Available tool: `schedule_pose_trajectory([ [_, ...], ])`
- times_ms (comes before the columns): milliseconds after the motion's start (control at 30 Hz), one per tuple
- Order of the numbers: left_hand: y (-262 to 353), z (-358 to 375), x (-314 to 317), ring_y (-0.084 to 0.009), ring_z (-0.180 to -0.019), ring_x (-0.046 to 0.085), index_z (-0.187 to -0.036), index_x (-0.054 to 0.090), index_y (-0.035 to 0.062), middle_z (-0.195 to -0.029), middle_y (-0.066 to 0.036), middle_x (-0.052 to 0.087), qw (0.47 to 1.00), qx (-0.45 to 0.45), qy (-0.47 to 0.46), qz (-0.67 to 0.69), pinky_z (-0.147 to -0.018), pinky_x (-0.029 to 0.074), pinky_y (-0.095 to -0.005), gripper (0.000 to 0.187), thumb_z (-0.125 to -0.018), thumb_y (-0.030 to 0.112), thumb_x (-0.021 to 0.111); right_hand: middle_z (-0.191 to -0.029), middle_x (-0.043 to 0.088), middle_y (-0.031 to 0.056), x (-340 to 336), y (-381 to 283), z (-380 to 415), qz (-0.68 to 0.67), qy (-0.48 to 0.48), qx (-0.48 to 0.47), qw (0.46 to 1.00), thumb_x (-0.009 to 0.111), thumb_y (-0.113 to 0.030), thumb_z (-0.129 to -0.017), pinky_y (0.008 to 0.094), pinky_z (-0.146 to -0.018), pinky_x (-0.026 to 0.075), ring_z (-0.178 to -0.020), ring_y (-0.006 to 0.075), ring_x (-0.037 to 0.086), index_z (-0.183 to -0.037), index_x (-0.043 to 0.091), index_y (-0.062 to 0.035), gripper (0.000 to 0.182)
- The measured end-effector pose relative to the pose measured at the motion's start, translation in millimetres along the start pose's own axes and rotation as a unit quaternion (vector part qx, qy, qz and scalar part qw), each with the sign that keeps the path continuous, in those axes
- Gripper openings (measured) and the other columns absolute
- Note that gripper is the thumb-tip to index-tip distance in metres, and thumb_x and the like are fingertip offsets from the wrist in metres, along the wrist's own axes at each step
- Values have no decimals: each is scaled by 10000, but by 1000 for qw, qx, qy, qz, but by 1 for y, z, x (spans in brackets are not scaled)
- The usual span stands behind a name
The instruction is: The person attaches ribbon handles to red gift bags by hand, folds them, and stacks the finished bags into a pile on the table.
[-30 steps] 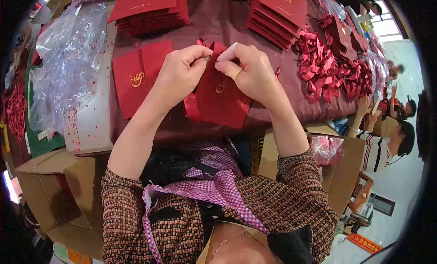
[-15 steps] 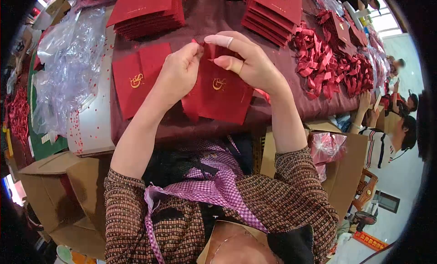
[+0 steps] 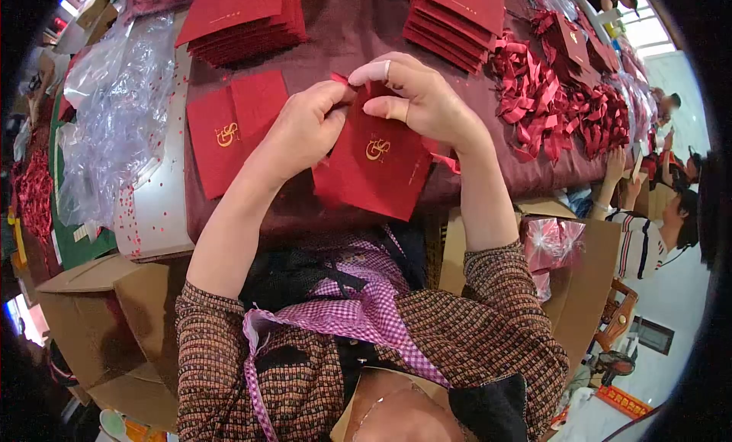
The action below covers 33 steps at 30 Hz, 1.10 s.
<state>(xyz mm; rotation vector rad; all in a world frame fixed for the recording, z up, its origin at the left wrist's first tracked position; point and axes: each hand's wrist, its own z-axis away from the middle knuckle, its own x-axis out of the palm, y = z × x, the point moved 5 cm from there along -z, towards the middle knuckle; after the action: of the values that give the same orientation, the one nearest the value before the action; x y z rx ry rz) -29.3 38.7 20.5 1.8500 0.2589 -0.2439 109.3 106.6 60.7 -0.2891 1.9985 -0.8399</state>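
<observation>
A flat red paper bag [image 3: 381, 156] with a gold emblem hangs tilted between my hands, near the table's front edge. My left hand [image 3: 309, 125] is closed, thumb and index finger pinching a bit of red ribbon [image 3: 340, 78] at the bag's top edge. Tape wraps the index finger and thumb of my right hand [image 3: 423, 95], which grips the bag's top edge between them. Another ribbon end [image 3: 446, 163] pokes out past the bag's right side. To the left, flat on the cloth, lie more red bags [image 3: 229, 133] with the same gold print.
Two stacks of red bags [image 3: 244, 30] [image 3: 457, 26] stand at the back. Loose red ribbons [image 3: 534, 106] are heaped at the right, clear plastic wrap [image 3: 118, 122] at the left. Open cardboard boxes [image 3: 99, 312] flank me. Another person [image 3: 644, 240] sits at far right.
The bag has swung slightly to the right and its lower edge has tilted. My left hand has shifted a little right, closer to my right fingertips.
</observation>
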Motion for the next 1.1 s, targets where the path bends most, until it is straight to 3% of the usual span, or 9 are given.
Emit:
schedule_pose_trajectory([
  [200,3,-1,0,-345,-849,629,-957,595,-39,-910,-211,628,999,10,20,-35,-738,491,-351,155,-823,18,542,-887,566,-24,3,16,-1,-174,-47,101,978,601,-116,-895,214,-739,427,-820,54,499,-1021,592,-33,151],
  [300,-3,-3,0,-288,-815,640,-958,600,-31,-884,-188,638,998,9,25,-58,-719,489,-345,145,-845,43,546,-860,554,-28,0,15,-1,-171,-38,99,979,590,-112,-901,213,-736,426,-811,57,490,-946,576,-24,100],
  [400,-16,-4,-17,-70,-772,564,-978,605,11,-854,0,624,990,-120,48,57,-685,442,-206,125,-930,83,514,-835,552,-27,-9,15,4,-159,-43,91,982,587,-104,-901,213,-731,428,-795,61,487,-899,564,-18,89],
  [500,-30,-6,-29,-79,-728,543,-1011,589,22,-846,-21,618,956,-157,89,230,-644,433,-215,128,-938,107,529,-812,554,-19,-16,14,10,-116,-42,94,988,583,-86,-897,217,-721,430,-773,70,490,-878,557,-9,84],
  [700,-35,-10,-51,-71,-710,528,-997,611,27,-854,-18,620,944,-138,171,247,-643,435,-213,143,-927,118,527,-695,547,21,-32,11,16,-98,1,78,992,564,-55,-879,255,-618,420,-674,86,475,-870,569,-16,41],
  [767,-27,-9,-58,-78,-713,524,-1010,608,20,-876,-16,622,963,-140,188,132,-651,445,-231,140,-914,103,548,-731,549,8,-36,13,18,-83,-16,106,991,557,-48,-881,244,-657,425,-713,81,482,-873,564,-8,42],
  [867,29,-8,-53,-158,-689,539,-1016,597,4,-837,-65,590,948,25,236,-214,-667,458,-286,194,-851,102,631,-757,547,-8,-37,24,20,-64,-39,124,989,550,-45,-884,236,-689,430,-743,75,487,-875,559,-3,44],
  [1000,61,7,-10,-290,-800,566,-978,605,-2,-851,-142,579,960,7,-8,-280,-739,460,-375,384,-766,295,724,-746,541,-12,-36,30,17,-67,-62,126,988,551,-60,-887,242,-676,428,-725,80,483,-873,556,-10,52],
  [1100,46,18,11,-349,-928,585,-974,602,-21,-960,-181,623,955,-4,-68,-288,-817,460,-408,315,-801,235,666,-739,533,-12,-28,33,17,-105,-71,137,982,549,-81,-896,247,-678,423,-727,81,478,-874,556,-19,66],
])
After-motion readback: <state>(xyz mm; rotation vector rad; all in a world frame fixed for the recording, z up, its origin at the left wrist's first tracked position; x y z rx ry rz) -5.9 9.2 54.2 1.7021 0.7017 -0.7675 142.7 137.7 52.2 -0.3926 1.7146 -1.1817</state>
